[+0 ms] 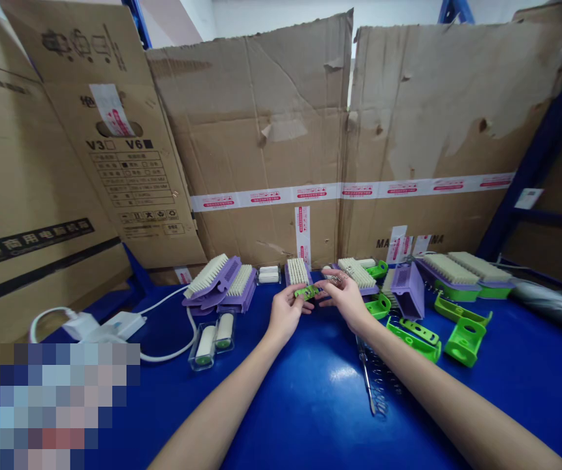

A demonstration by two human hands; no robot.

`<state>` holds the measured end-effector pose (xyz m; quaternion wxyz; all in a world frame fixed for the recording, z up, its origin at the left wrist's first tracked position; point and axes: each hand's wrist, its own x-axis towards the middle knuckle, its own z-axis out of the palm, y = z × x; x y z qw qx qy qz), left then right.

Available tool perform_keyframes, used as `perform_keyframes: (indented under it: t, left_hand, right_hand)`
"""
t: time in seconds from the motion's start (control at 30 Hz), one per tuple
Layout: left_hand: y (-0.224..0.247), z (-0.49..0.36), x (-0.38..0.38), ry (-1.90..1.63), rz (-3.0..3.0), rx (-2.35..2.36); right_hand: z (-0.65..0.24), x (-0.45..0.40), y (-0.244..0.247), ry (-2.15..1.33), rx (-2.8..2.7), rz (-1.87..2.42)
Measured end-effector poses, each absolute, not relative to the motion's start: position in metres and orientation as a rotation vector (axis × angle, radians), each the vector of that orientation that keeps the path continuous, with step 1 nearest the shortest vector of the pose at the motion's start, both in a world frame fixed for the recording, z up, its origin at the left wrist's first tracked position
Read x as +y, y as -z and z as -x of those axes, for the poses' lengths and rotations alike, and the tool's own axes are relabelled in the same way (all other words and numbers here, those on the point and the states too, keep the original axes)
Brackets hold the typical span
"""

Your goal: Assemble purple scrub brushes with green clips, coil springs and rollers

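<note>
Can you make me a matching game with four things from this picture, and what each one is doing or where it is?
1. left hand
2. metal tool
3. white cable
4. cardboard sheets

A. standing behind the brushes
B. holding a small green piece
C. lying beside coiled springs
D. curving over the blue table's left side

Pairs: 1-B, 2-C, 3-D, 4-A

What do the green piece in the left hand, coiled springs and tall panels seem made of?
Green piece: probably plastic, from its bright green colour; finish too small to judge. Coiled springs: likely thin, shiny metal wire, given their grey glint. Tall panels: matt brown cardboard, judging by creases and torn patches.
</note>
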<state>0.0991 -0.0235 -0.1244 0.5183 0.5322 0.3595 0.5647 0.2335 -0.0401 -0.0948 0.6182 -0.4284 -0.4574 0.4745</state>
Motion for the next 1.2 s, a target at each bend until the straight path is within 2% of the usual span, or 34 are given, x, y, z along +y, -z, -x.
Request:
perform_keyframes:
  t: [0.4,0.87,1.2]
  left_hand:
    - [0.126,-0.1,-0.023,-1.367,-1.299,0.835]
    - [0.124,-0.1,-0.025,-1.374,-1.345,0.851]
    - [0.123,-0.1,-0.026,-1.301,-1.381,0.804]
  right_hand:
    - [-0.233,-0.036,0.105,-0.865,-1.417,1.0]
    - [-0.236,-0.03,0.11,-0.805,-1.458,1.07]
    - [-0.235,-0.033,0.106,-0.898,-1.324,1.102]
